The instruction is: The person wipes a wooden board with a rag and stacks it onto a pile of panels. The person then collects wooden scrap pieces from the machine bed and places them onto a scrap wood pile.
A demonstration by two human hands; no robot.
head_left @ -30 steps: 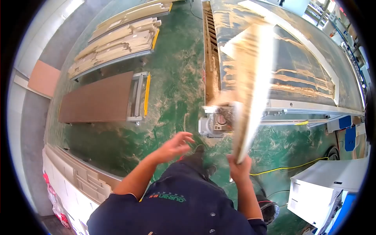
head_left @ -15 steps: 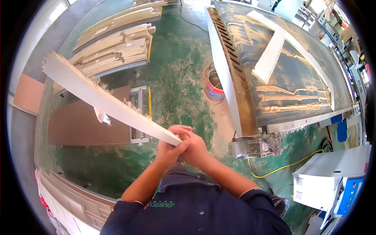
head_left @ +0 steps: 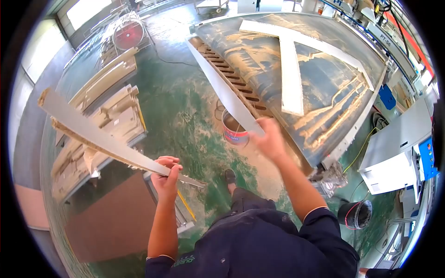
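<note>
My left hand (head_left: 167,180) is closed round a long white strip (head_left: 99,134) with rough, torn brown edges. The strip runs up to the far left, and its thin end sticks out to the right of the hand. My right hand (head_left: 270,141), blurred, is over the near end of the white side edge (head_left: 227,92) of a large dusty table (head_left: 250,62). Whether it grips that edge cannot be made out. Two white strips lie on the table: a long one (head_left: 320,42) along the far side and a shorter one (head_left: 291,78) meeting it.
A red and white bucket (head_left: 235,134) stands on the green floor by the table. Stacked boards (head_left: 113,118) and a brown panel (head_left: 113,217) are on the left. At the right are a black bucket (head_left: 356,215) and a white cabinet (head_left: 387,171).
My hands, together on the strip half a second ago, are now apart. The right one has moved to the table's edge, while the left keeps the strip. The view has turned.
</note>
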